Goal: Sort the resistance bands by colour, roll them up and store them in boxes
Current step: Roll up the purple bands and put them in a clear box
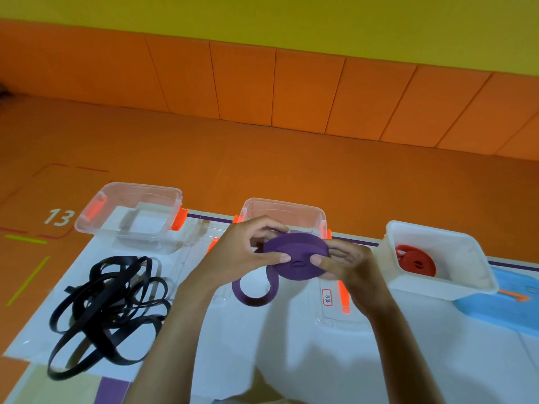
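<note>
Purple band (297,255) is mostly wound into a flat disc, held up in the air between both hands just in front of the middle clear box (291,204). From my end the left hand (242,252) pinches the left edge of the roll, thumb on the near face and fingers (262,228) curled over the far side. The right hand (350,266) grips the right edge the same way, so both sets of fingers are clamped on the roll. A loose tail (255,301) of the same band hangs down from the roll in a loop and reaches the white surface (291,360).

On the left of that surface I've got a tangled heap of black bands (108,304), not rolled at all. Beyond it, far left, sits another clear box (140,188) with orange latches. Over on the right there's a white box (423,287) with a rolled red band (417,260) lying inside. A blue lid (501,307) lies just beside the white box on its near right, and a clear lid (335,316) with a small label lies flat under the right wrist.
</note>
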Tool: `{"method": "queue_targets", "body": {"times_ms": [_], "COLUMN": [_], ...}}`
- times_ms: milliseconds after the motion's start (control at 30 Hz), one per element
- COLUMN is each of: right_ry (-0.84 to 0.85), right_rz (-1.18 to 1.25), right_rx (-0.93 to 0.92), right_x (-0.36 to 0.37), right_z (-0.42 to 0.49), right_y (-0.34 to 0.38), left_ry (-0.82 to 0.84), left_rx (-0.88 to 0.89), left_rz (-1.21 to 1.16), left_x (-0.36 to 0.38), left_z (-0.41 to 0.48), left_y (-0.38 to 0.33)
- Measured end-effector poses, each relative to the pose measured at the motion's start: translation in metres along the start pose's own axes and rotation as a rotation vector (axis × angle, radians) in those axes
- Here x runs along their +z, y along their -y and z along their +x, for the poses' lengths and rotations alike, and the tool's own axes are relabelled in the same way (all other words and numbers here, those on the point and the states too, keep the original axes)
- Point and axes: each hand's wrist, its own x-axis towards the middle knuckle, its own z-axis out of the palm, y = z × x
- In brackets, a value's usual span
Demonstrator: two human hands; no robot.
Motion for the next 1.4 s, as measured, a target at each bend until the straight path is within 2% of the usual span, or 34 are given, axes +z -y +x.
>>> {"method": "queue_targets", "body": {"times_ms": [167, 267, 333, 433, 500, 667, 867, 1000, 1067, 1167, 1267, 1400], "right_ry": [0.038, 0.083, 0.036, -0.063, -0.049, 0.063, -0.012, 0.108, 0.068, -0.005, -0.003, 0.034], "right_rz": [0.009, -0.063, -0.084, 0.066, 0.136, -0.184, -0.084, -0.348, -0.393, -0.304, -0.217, -0.221], "right_rx": [0.05, 0.006, -0.035, 0.023, 0.06, -0.046, -0.003, 0.002, -0.051, -0.018, 0.034, 0.013], "right_x": [0.001, 0.008, 0.011, 0.012, 0.011, 0.002, -0.009, -0.005, -0.005, -0.014, -0.018, -0.01], "right_z": [-0.001, -0.003, -0.004, -0.005, -0.007, -0.012, -0.018, -0.024, -0.025, -0.024, -0.025, -0.027], "right_y": [-0.003, 0.001, 0.002, 0.0, -0.002, 0.002, 0.001, -0.011, -0.007, 0.0, 0.001, 0.0], "left_ry": [0.003, 0.048, 0.026, -0.006, -0.008, 0.083, 0.009, 0.072, 0.069, -0.015, -0.077, -0.053], "left_rx": [-0.023, -0.01, 0.004, -0.021, -0.036, -0.013, -0.033, -0.047, -0.016, 0.012, -0.008, 0.028], "left_rz": [-0.007, 0.018, 0.015, -0.04, -0.028, 0.157, -0.041, 0.14, 0.145, -0.035, -0.198, -0.088], "left_x": [-0.003, 0.007, 0.015, 0.02, 0.019, 0.013, 0.012, 0.015, 0.022, 0.024, 0.025, 0.035], "left_z": [0.002, 0.002, 0.002, -0.001, -0.003, -0.002, -0.008, -0.007, -0.007, -0.009, -0.013, -0.011], "left_y": [0.002, 0.002, 0.004, 0.007, 0.007, 0.002, -0.002, 0.001, -0.001, -0.002, -0.001, 0.002]}}
